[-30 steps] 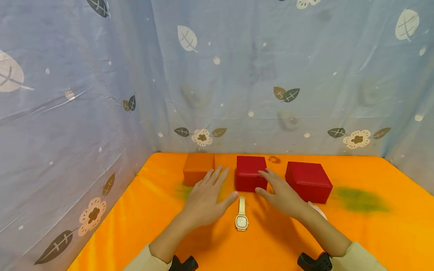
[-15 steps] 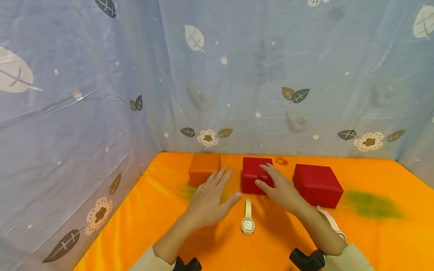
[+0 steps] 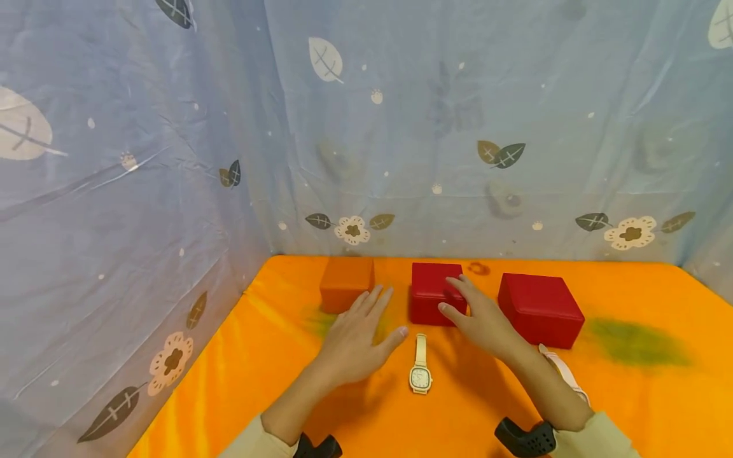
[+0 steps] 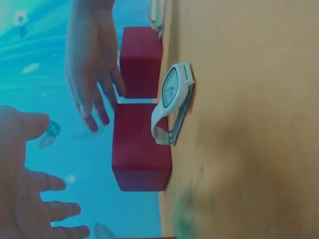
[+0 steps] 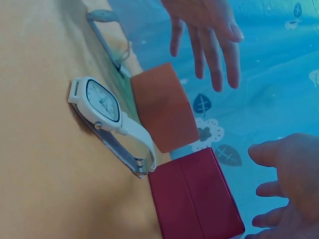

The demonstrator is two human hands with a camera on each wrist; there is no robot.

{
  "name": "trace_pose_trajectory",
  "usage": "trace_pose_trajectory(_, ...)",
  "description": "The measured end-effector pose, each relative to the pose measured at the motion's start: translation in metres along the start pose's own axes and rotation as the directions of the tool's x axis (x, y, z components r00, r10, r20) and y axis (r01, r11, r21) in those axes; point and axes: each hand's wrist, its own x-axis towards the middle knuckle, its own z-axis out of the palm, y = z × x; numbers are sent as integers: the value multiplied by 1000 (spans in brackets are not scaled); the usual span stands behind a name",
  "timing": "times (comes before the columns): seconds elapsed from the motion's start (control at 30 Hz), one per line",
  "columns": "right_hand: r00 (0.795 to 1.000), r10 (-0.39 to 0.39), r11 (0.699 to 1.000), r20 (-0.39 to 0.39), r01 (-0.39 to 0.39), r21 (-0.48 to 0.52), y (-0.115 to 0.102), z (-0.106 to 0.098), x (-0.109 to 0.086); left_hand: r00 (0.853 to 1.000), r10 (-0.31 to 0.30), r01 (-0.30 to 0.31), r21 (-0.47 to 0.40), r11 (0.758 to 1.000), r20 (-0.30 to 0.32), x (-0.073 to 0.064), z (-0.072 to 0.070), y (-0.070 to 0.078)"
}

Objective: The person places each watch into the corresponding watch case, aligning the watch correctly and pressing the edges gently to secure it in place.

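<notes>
Closest on my remote feed: pale sleeves, w/ a black wrist unit below each wrist. Between the wrists & slightly fwd, the cream watch lies dial up on the orange cloth, strap pointing away. R of the R forearm, partly hidden by it, is a white-strapped watch. A 3rd watch shows only on the R wrist cam, below the L hand near the orange box; the L arm prob. hides it from the head cam.

L hand & R hand hover over the cloth, fingers extended & loosely spread, thumbs out; both well open, holding nothing.

Farther: the orange box just past the L fingertips; the red box behind the R fingertips, which look clear of it; a 2nd red box past the R forearm. Bkgd: blue leaf-print curtain.

Vs. 1 sec ago, the head view has swung a bit L, so more of the white-strapped watch shows. Hand poses are approx. the same; boxes & watches look unmoved. I read that as no grasp begun, hands poised either side of the cream watch.
</notes>
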Motion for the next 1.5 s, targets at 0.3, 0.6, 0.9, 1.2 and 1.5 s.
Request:
trace_pose_trajectory(0.3,998,-53,998,-35,53,-22,-10,0,3,998,-17,14,-49,999,-60,5,-15,-10)
trace_pose_trajectory(0.6,996,-87,996,4,87,-10,-28,18,12,994,-64,57,-82,995,-85,4,-30,-25)
trace_pose_trajectory(0.9,993,-89,996,82,87,31,-46,37,17,996,-76,73,-51,996,-56,22,-33,-42)
trace_pose_trajectory(1.2,987,-159,985,29,156,79,-59,54,23,994,-101,99,-62,993,-36,31,-29,-58)
trace_pose_trajectory(1.5,991,-129,985,35,124,121,-60,74,44,995,-91,89,-67,994,-31,48,-33,-87)
